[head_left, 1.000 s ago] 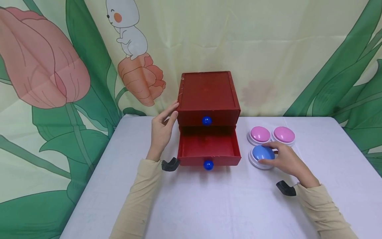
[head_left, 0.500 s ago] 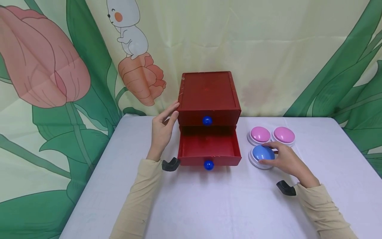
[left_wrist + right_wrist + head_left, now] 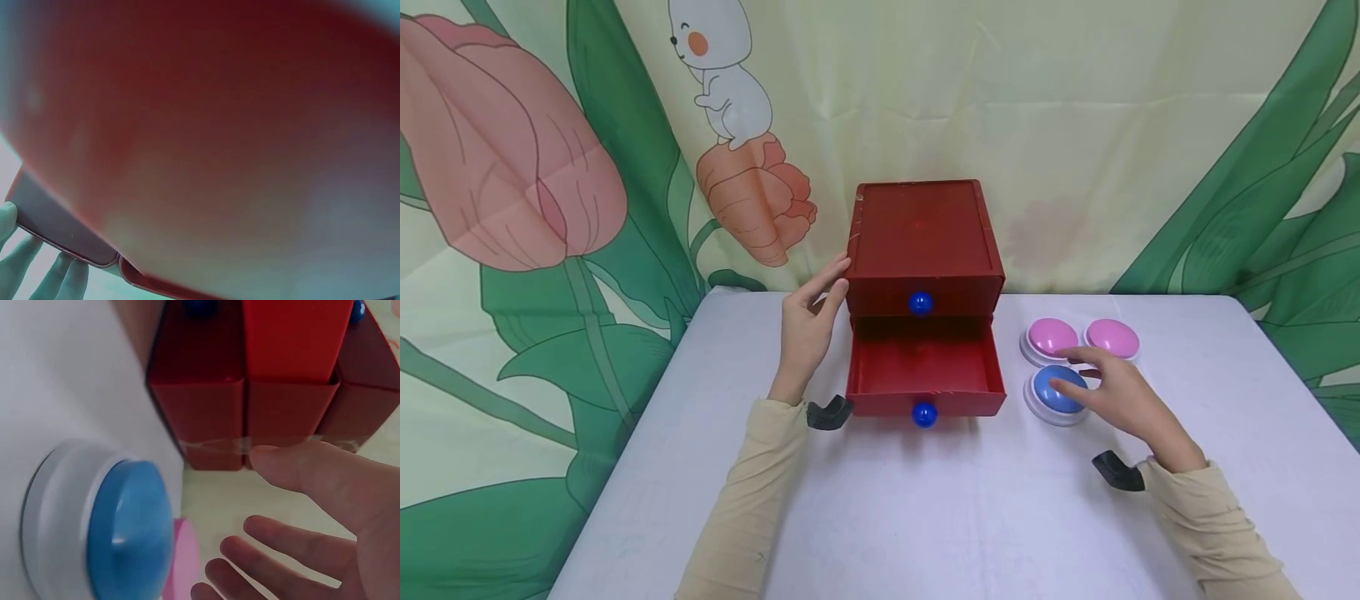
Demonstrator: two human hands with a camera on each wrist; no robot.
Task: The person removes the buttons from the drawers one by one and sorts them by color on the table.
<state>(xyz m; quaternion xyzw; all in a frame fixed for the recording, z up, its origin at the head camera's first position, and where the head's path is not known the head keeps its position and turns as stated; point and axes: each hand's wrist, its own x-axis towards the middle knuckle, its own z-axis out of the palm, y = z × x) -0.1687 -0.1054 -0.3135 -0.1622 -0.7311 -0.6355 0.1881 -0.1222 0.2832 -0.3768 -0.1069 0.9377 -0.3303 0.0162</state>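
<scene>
- Head view: right hand (image 3: 1122,398) hovers over the blue button (image 3: 1051,400), right of centre. Step in hand looks like working that button, hand just off it.
- Right hand's fingers are spread and loosely bent, holding nothing. Right wrist view confirms: visible gap between the hand at lower right and the blue dome at lower left.
- Blue button sits flat on the white table (image 3: 910,517), below and slightly left of the right hand. In the head view the thumb (image 3: 1080,396) crosses over its dome.
- Next move, my read: a press calls for lowering the fingers squarely onto the dome; lifting the button calls for closing round its white base.
- Pink buttons, left one (image 3: 1052,335) and right one (image 3: 1114,338), sit just behind the blue one; fingers could knock them.
- Left hand (image 3: 805,332), left of centre, has fairly straight fingers, tips at the left side of the red drawer box (image 3: 921,229); no grip on it. Probably steadying.
- Lower drawer (image 3: 880,406) is pulled out, mid-frame; upper drawer (image 3: 883,297) is in.
- Left wrist view is mostly red blur, fingertips at lower left.
</scene>
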